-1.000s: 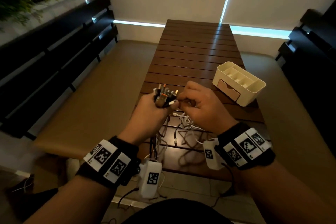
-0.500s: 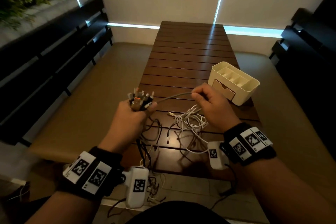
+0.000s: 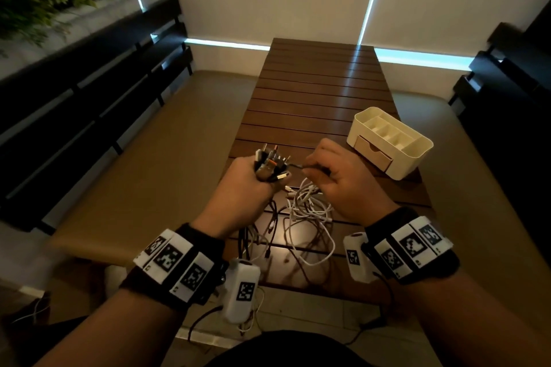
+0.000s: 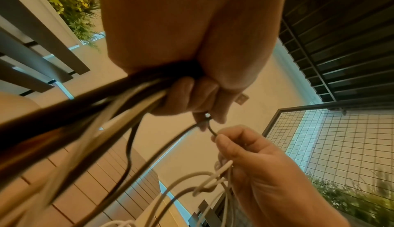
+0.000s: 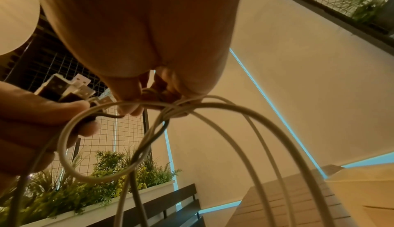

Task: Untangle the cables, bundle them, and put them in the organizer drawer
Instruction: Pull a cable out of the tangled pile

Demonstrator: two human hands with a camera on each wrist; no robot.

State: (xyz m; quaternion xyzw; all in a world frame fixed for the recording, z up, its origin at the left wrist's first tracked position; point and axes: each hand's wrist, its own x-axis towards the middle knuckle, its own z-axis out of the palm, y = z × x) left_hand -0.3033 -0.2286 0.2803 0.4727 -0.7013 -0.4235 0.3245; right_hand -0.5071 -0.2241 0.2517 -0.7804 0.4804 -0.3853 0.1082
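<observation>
The organizer (image 3: 390, 143) stood at the table's (image 3: 322, 86) right edge, its drawer (image 3: 372, 152) facing the near-left. Loose cables (image 3: 304, 217) lay on the table by its near edge, left of the organizer. Benches (image 3: 89, 92) flanked the table's left and right sides.

Readable text: none in any view.
Wrist bands (image 3: 179, 265): black-and-white square code markers in the lower part of the head view; patterns only, no letters or numbers legible.
Wrist cameras (image 3: 243, 289): one square code marker on each white housing.
Organizer (image 3: 390, 143): plain cream surfaces, no label.
</observation>
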